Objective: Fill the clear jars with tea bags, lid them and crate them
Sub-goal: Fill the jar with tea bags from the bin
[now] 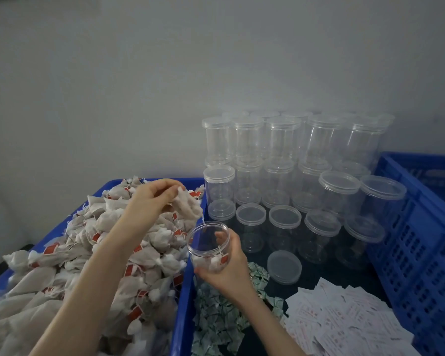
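Observation:
My right hand [229, 268] grips an open clear jar [208, 242] from below, tilted toward me, with a few tea bags lying in its bottom. My left hand [152, 199] pinches a small bunch of white tea bags [189, 204] just above and left of the jar's mouth, one string hanging down over the rim. A big heap of tea bags with red tags [100, 253] fills the blue bin [183, 291] on the left. A loose clear lid [284, 267] lies flat on the dark table right of the jar.
Several lidded empty clear jars [283, 176] stand stacked in rows against the wall. A blue slotted crate [416, 253] stands at the right. Green-white sachets [221, 317] and white paper slips [344, 322] lie in piles near me.

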### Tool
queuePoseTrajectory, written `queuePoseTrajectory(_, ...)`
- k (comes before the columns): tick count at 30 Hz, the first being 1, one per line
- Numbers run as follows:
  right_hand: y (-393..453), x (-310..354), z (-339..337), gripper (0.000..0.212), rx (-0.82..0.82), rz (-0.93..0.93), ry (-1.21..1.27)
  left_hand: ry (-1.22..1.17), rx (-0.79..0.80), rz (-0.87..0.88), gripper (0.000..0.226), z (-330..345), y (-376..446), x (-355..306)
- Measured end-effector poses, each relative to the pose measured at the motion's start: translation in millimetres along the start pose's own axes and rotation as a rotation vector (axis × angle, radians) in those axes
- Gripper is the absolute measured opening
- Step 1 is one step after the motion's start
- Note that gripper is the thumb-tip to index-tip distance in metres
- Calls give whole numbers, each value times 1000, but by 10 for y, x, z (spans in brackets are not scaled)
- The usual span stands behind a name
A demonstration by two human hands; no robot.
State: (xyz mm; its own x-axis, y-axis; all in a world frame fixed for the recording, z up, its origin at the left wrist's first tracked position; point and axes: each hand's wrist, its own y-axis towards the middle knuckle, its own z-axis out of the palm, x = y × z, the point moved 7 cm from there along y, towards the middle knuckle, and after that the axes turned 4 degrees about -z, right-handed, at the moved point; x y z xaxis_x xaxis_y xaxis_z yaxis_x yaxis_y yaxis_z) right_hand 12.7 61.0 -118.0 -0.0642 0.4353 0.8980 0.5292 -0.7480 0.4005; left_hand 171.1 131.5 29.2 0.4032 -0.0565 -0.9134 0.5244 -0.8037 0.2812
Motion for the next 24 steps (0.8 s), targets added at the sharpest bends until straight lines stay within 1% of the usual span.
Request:
queuePoseTrajectory(2,5,8,0,84,-11,-8,21,8,84,-17,24,166,-25,-42)
queuePoseTrajectory(4,12,31,-5,81,-21,-16,36,78,179,-48,22,355,-71,-10)
queuePoseTrajectory(8,16,33,-30,76,-46,-12,59,449,286,39,14,684,-170,82)
queuePoseTrajectory(11,10,4,-44,78,-45,21,64,814,350,171,14,848,-223,117)
queuePoseTrajectory(12,6,-3,-49,79,-47,26,63,862,358,211,12,851,-230,90)
queuePoseTrajectory(13,0,-7,-59,79,-56,26,57,841,354,230,12,820,-224,54)
queuePoseTrajectory(14,-8,-7,-75,79,-71,23,50,766,333,218,14,757,-207,11)
queuePoseTrajectory(16,-24,-7,-109,81,-93,13,46,646,227,168,15,532,-141,-5)
queuePoseTrajectory(17,-30,-12,-118,83,-92,9,41,665,175,136,15,402,-109,33)
queuePoseTrajectory(18,-35,-17,-120,85,-85,8,34,745,133,91,12,262,-80,116)
queuePoseTrajectory(19,-37,-20,-126,86,-78,9,29,887,114,31,8,120,-53,245)
queuePoseTrajectory(20,-36,-20,-132,87,-73,14,26,1060,138,-49,6,4,-41,414)
queuePoseTrajectory(22,-29,-16,-141,87,-63,22,25,1323,279,-231,26,-122,-111,787)
queuePoseTrajectory(23,-26,-17,-139,87,-55,25,25,1372,344,-286,31,-134,-160,927)
queuePoseTrajectory(24,-25,-17,-132,87,-46,28,25,1385,379,-305,34,-128,-196,1028)
